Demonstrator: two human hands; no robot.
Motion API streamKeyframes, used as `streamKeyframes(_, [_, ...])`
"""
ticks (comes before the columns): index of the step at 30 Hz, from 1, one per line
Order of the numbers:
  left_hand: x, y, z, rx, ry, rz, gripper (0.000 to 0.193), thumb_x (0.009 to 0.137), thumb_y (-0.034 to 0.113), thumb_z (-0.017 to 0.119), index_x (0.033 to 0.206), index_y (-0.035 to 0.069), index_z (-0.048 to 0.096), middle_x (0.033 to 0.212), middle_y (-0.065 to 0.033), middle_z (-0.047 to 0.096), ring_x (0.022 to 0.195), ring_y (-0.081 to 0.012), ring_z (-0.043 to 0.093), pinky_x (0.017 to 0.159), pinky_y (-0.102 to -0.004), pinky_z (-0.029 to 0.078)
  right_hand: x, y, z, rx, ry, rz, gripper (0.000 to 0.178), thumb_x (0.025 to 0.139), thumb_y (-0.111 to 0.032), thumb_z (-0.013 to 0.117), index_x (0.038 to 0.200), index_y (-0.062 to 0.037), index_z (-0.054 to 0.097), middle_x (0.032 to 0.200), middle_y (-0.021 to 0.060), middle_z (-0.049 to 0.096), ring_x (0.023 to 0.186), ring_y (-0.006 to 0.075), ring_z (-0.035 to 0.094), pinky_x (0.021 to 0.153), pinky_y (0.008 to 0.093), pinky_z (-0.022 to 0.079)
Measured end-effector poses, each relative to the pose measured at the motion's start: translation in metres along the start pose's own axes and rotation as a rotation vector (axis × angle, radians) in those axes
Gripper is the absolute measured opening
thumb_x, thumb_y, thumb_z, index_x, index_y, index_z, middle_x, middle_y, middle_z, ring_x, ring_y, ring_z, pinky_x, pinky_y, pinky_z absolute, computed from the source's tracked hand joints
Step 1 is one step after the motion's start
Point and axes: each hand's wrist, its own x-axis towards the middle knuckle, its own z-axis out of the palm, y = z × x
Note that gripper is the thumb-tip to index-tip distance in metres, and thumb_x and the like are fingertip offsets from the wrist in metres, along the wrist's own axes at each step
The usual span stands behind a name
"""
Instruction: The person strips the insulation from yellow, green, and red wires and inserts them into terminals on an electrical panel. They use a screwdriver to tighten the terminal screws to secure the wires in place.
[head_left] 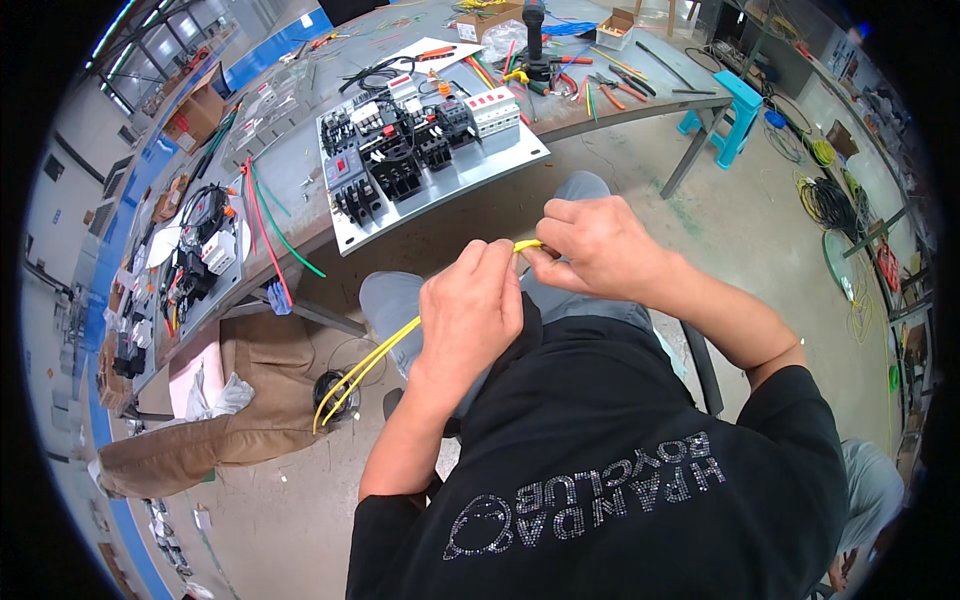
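Your left hand (pixel 470 305) and right hand (pixel 590 245) pinch the yellow wire (pixel 375 360) between pressed fingers, above your lap, off the desk's near edge (pixel 300 240). Its free length trails floorward. A loose pinch would probably let the end slip.

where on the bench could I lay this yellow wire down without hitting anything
Bare grey table shows between the mounting panel and the red and green wires. The far end around the pliers and the left bench edge by the black components are crowded.
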Motion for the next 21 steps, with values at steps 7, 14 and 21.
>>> streamKeyframes(7, [0.005, 0.002, 0.0, 0.033, 0.107, -0.019, 0.007, 0.094, 0.004, 0.069, 0.101, 0.002, 0.07, 0.079, -0.0132, 0.063, 0.063, -0.0335, 0.063, 0.056, -0.0416, 0.049, 0.006, -0.002, 0.01, -0.018, 0.096, -0.003, 0.029, 0.081, -0.023, 0.079, 0.068, -0.0062, 0.059, 0.067, 0.0084, 0.055, 0.059, 0.0292, 0.064, 0.051, 0.0423, 0.051])
streamKeyframes(14, [0.008, -0.009, 0.007, 0.057, 0.173, -0.083, 0.004, 0.095, 0.002, 0.067, 0.099, 0.002, 0.069, 0.079, -0.0145, 0.062, 0.065, -0.0352, 0.063, 0.058, -0.043, 0.049, 0.014, -0.007, 0.04, -0.027, 0.215, 0.022, 0.028, 0.083, -0.021, 0.079, 0.068, -0.0081, 0.058, 0.066, 0.0076, 0.054, 0.06, 0.0281, 0.063, 0.052, 0.0409, 0.051])
streamKeyframes(21, [0.007, -0.014, -0.006, 0.01, 0.132, -0.017, 0.014, 0.094, 0.003, 0.068, 0.108, 0.003, 0.071, 0.08, -0.0144, 0.061, 0.067, -0.0359, 0.063, 0.06, -0.0417, 0.05, 0.016, 0.005, -0.001, 0.517, -0.145, 0.215, 0.039, 0.092, -0.039, 0.08, 0.091, -0.0001, 0.074, 0.077, 0.0119, 0.065, 0.071, 0.024, 0.07, 0.063, 0.0352, 0.056])
